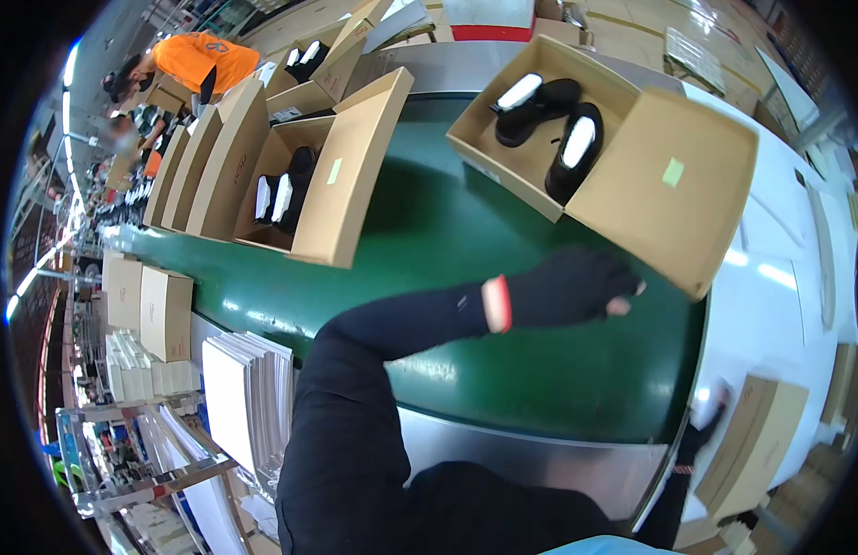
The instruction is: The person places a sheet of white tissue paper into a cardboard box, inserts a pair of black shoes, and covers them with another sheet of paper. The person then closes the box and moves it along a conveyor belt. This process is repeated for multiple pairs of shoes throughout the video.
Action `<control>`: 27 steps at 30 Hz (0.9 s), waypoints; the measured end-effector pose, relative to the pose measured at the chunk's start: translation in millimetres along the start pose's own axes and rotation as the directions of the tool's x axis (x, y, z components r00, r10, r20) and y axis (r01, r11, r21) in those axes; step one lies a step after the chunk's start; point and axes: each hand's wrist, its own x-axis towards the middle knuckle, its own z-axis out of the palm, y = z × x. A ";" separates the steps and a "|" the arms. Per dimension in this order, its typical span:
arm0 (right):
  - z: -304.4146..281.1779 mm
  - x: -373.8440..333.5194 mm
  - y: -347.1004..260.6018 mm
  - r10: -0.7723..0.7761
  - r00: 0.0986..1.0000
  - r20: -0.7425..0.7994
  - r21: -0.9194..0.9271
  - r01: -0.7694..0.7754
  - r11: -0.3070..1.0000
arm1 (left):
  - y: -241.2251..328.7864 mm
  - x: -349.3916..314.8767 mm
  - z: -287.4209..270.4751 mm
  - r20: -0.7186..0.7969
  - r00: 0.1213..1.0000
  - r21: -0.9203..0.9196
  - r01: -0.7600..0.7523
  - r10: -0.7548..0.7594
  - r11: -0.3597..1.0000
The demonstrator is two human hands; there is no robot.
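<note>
My left hand (577,287), in a dark fingerless glove with a red cuff edge, hovers over the green conveyor belt (466,370). Its bare fingertips point right, slightly bent and apart, with nothing visible in them. Just beyond it lies the open lid of a brown shoebox (517,190). Inside that box are two black shoes (577,153) with white paper stuffing. At the lower right my right hand (711,421) is smeared by motion beside a closed brown shoebox (757,444) on the white side table; its fingers cannot be made out.
Another open shoebox (332,194) with black shoes stands on the belt at left, with more boxes behind it. A stack of white sheets (249,398) sits on a metal rack at lower left. A person in an orange shirt (202,65) works at far left.
</note>
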 end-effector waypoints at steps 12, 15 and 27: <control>216.2 161.0 -344.4 -0.424 0.862 0.277 -0.438 0.506 0.743 | 226.6 -300.2 28.6 -0.181 0.428 -0.347 0.815 -0.886 0.464; 274.3 193.6 -292.7 -0.338 0.899 0.280 -0.428 0.432 0.794 | 257.6 -325.6 30.1 -0.201 0.345 -0.391 0.830 -0.917 0.398; -17.7 19.8 -273.8 -0.515 0.584 0.628 0.300 0.430 0.852 | 257.7 -315.3 -4.2 -0.483 0.532 -0.319 0.633 -0.696 0.705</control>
